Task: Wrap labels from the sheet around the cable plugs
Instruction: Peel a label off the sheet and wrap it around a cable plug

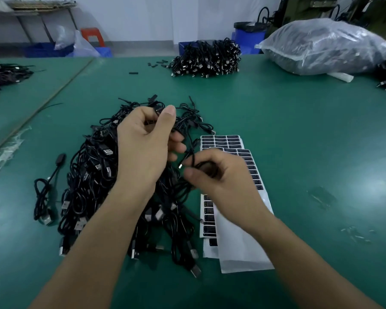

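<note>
— What was hidden from the head camera?
— Quite a lot; the right hand (218, 175) was smeared by motion and covered the middle of the label sheets (230, 141), so only their far rows and near ends showed; the print on the labels was too small to read; the left forearm lay across the cable pile (91, 175) and hid its centre.
— And the plug?
— The small plug (180, 166) showed as a bright tip between the two hands, above the pile's right edge and just beside the sheets.
— How were the hands held?
— The left hand (147, 141) was raised over the pile, back toward the camera, thumb upright, its fingers (178, 149) curled in; they seemed to grip the cable (197, 164), though the palm hid the contact; the right hand sat lower, its thumb and forefinger pinching the same cable just behind the plug, the other fingers curled under.
— And around them?
— A green surface (299, 130); a second cable heap (207, 58) and a clear plastic bag (325, 45) lay at its far side, well apart from the hands.
</note>
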Demonstrator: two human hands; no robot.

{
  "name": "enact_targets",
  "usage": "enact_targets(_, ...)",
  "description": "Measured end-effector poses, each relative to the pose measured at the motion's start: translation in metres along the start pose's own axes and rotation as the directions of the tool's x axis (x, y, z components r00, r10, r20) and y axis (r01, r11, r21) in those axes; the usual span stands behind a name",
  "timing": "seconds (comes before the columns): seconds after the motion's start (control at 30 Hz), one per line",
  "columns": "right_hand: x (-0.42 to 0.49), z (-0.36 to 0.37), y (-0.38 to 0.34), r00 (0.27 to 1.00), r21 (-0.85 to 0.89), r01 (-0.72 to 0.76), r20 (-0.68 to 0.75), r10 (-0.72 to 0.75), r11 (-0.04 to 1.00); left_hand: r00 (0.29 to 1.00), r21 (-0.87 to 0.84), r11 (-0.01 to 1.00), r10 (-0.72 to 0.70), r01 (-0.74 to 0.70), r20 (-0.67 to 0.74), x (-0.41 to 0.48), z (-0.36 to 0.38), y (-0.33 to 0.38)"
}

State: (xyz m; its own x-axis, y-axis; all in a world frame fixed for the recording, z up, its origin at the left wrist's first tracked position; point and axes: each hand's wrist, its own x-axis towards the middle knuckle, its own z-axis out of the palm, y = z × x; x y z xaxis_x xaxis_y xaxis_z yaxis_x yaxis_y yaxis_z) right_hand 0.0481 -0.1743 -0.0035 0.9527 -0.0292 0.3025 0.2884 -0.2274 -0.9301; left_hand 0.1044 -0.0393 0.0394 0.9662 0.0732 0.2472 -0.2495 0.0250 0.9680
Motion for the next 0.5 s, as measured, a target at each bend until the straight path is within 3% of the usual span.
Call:
enact_targets(0.1, 0.006, -0.031, 0.003, 0.985, 0.093, -0.112, -0.119, 0.123, 0.989, 0.984, -0.079, 0.98, -0.18, 0.18, 0.008, 0.011, -0.001, -0.004)
enact_targets(0.2, 0.018, -0.079, 0.019, 0.914, 0.024, -0.191, -0.36, 0.186, 0.981, 0.992, 0.23, 0.966, -0.122, 0.122, -0.013, 0.017, -0.009, -0.02)
enact_targets(0.3, 0.033, -0.124, 0.041, 0.805, -0.158, -0.311, -0.567, 0.172, 0.937, 0.992, 0.662, 0.743, 0.017, -0.098, 0.127, 0.016, -0.011, -0.037)
enact_targets(0.4, 0.047, -0.155, 0.065, 0.731, -0.229, -0.454, -0.649, 0.213, 0.861, 0.961, 0.809, 0.552, -0.05, -0.202, 0.274, 0.012, -0.003, -0.051)
enact_targets(0.5, 0.058, -0.166, 0.081, 0.736, -0.297, -0.554, -0.612, 0.291, 0.778, 0.936, 0.878, 0.351, -0.018, -0.325, 0.353, 0.013, 0.007, -0.063)
